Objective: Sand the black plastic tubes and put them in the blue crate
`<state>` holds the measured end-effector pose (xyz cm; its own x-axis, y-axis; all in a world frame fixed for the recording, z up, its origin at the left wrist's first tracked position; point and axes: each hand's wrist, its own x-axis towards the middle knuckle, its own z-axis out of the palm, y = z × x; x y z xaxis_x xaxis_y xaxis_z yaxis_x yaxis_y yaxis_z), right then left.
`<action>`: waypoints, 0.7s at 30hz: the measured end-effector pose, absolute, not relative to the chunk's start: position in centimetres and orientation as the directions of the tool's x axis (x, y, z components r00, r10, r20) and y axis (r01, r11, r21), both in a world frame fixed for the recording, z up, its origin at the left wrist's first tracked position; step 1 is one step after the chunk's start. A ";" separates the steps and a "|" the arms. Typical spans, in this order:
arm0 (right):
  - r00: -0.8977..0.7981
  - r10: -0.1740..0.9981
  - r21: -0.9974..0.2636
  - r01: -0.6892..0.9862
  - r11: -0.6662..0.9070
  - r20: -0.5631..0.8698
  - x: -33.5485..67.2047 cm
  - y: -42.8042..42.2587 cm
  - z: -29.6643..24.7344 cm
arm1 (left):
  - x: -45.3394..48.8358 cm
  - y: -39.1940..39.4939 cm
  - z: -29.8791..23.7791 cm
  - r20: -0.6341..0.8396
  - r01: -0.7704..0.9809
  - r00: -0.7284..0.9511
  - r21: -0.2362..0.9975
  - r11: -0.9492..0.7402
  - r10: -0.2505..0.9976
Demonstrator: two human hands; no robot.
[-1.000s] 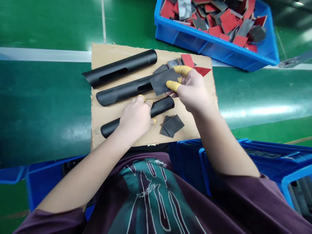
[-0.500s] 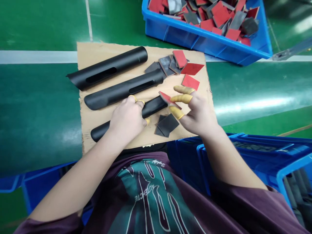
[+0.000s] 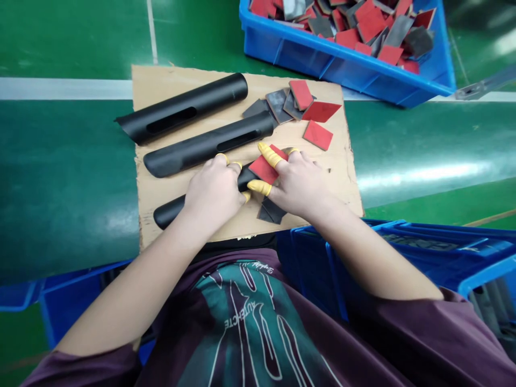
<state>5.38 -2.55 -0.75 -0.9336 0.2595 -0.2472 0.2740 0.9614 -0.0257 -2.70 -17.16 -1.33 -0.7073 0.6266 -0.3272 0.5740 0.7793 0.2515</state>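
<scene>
My left hand [image 3: 213, 188], with yellow finger cots, is wrapped round the nearest black tube [image 3: 171, 211] and holds it on the cardboard sheet [image 3: 151, 234]. At the tube's right end, my right hand [image 3: 298, 180] holds a red-faced square pad [image 3: 265, 167] against the tube's top, thumb and index finger on the pad's edges. The hand hides part of the pad and the tube's end. Beyond lie a second black tube [image 3: 181, 153] and a third black tube [image 3: 169, 115], both with long slots. Dark square pads [image 3: 272, 210] lie partly under my right hand.
Several red and grey pads [image 3: 300, 95] lie at the cardboard's far right, with a single red pad [image 3: 318, 135] nearer. Behind stands a blue bin [image 3: 342, 64] full of such pads. Blue crates [image 3: 423, 247] stand low at right, and another blue crate [image 3: 72, 301] at lower left.
My right hand has moved left and brought the red-faced pad from a tilted position at the tube's end down onto its top. My left hand still grips the tube.
</scene>
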 end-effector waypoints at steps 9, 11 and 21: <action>-0.949 0.221 -0.054 0.239 0.970 -0.226 5.3 -1.4 0.1 | -2.5 -17.5 -1.7 -0.284 0.577 -0.709 0.292 0.762 0.646; -0.971 0.197 -0.190 0.221 0.957 -0.136 5.7 -0.8 -0.4 | -2.5 -17.6 -1.9 -0.277 0.579 -0.709 0.298 0.759 0.649; -0.926 0.366 -0.587 0.246 0.771 0.093 7.4 -4.6 -5.1 | -2.7 -17.3 -1.7 -0.310 0.565 -0.704 0.301 0.769 0.639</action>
